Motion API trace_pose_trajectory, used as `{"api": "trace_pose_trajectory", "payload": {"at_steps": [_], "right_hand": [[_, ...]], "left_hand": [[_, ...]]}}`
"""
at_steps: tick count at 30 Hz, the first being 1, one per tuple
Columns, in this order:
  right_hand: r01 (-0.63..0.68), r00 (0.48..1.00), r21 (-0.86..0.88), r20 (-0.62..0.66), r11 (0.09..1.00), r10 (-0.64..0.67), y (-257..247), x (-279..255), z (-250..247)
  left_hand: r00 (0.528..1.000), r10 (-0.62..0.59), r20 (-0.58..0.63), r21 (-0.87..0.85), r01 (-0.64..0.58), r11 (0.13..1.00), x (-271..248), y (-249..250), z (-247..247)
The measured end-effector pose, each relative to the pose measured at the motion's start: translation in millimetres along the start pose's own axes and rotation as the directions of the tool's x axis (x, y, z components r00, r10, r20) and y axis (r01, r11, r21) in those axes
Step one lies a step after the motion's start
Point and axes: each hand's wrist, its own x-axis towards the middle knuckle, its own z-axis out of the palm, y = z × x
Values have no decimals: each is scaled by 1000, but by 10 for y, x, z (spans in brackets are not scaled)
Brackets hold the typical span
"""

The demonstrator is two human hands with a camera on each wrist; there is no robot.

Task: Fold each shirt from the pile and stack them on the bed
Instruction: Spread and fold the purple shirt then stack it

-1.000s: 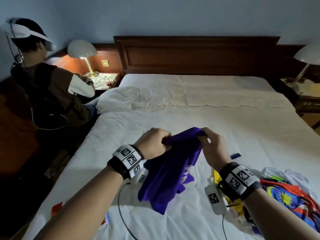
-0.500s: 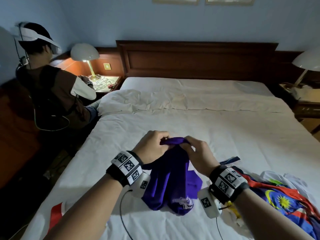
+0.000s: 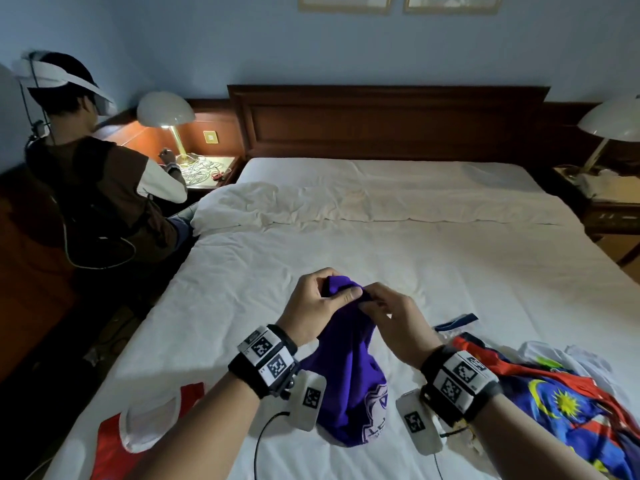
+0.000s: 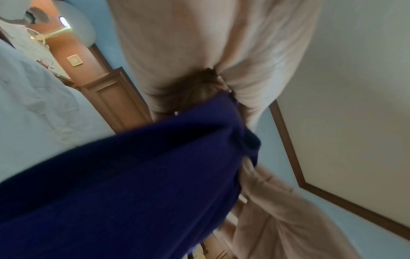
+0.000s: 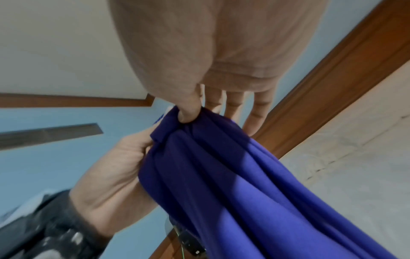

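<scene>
A purple shirt (image 3: 349,372) with a white print near its lower end hangs bunched above the white bed (image 3: 450,271). My left hand (image 3: 337,287) grips its top edge, thumb over the cloth. My right hand (image 3: 375,301) pinches the same edge right beside it, and the two hands touch. In the right wrist view my right thumb (image 5: 188,113) presses the purple shirt (image 5: 233,184) against the fingers, and my left hand (image 5: 115,166) grips the cloth from the left. In the left wrist view the purple shirt (image 4: 133,175) hides most of the fingers.
A pile of colourful shirts (image 3: 561,400) lies at the right near edge of the bed. A red and white garment (image 3: 138,431) lies at the near left edge. Another person (image 3: 97,188) sits at the left nightstand by a lamp (image 3: 166,112). The headboard (image 3: 388,123) stands behind.
My hands have come together from a spread grip, gathering the shirt's top edge into one bunch. The shirt now hangs narrower, with its white print showing.
</scene>
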Motion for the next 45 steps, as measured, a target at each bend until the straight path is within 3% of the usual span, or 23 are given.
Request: {"api": "trace_pose_trajectory", "payload": {"at_steps": [5, 10, 14, 20, 24, 27, 30, 32, 34, 35, 36, 37, 39, 40, 42, 44, 45], "right_hand": [[-107, 993, 36, -42, 994, 108, 111, -11, -118], [-55, 976, 11, -210, 998, 56, 30, -92, 10], [-37, 976, 210, -202, 977, 81, -211, -175, 45], [-34, 957, 155, -279, 987, 77, -171, -105, 41], [-38, 937, 159, -337, 987, 91, -135, 12, 5], [-62, 902, 145, -415, 988, 117, -141, 135, -75], [-89, 833, 117, -535, 989, 139, -195, 241, -211], [-102, 738, 173, -647, 980, 191, -191, 274, -340], [-131, 656, 189, -720, 973, 228, -128, 257, -444], [-154, 655, 182, -717, 971, 238, -81, 236, -457], [-171, 694, 173, -678, 970, 243, -42, 210, -429], [-183, 769, 165, -590, 969, 246, -6, 171, -362], [-177, 931, 114, -303, 978, 204, 32, 93, -164], [-154, 975, 51, -152, 987, 160, 33, 58, -64], [-68, 998, -77, 13, 995, 69, -6, 21, 72], [-35, 999, -105, -42, 994, 30, -54, 27, 69], [-37, 994, -89, -109, 995, 27, -39, 39, 33]], "left_hand": [[989, -144, 14, -184, 144, 972, -35, -25, -62], [985, -171, -28, -201, 162, 966, -47, 34, 38], [983, -178, -46, -212, 164, 963, -78, 41, 128], [990, -138, 32, -163, 141, 976, -52, 98, 77], [993, -66, -95, -153, 51, 987, 40, 56, 21], [999, -28, 36, -87, 31, 996, -4, 26, 0], [976, -165, 139, 275, 122, 954, -37, -334, -155], [955, -290, 66, 507, 218, 834, -51, -645, -362], [935, -351, -46, 499, 326, 803, -75, -884, -552], [936, -339, -97, 436, 346, 831, -78, -905, -598], [943, -303, -134, 376, 332, 865, -71, -843, -597], [959, -250, -136, 320, 282, 905, -42, -743, -561], [990, -129, -52, 258, 138, 956, 60, -448, -403], [997, -77, 13, 243, 72, 967, 102, -286, -309], [990, -12, 139, 219, -19, 975, 162, -20, -197], [979, 14, 201, 281, -72, 957, 179, 107, -241], [976, -13, 215, 391, -74, 917, 190, 98, -331]]}}
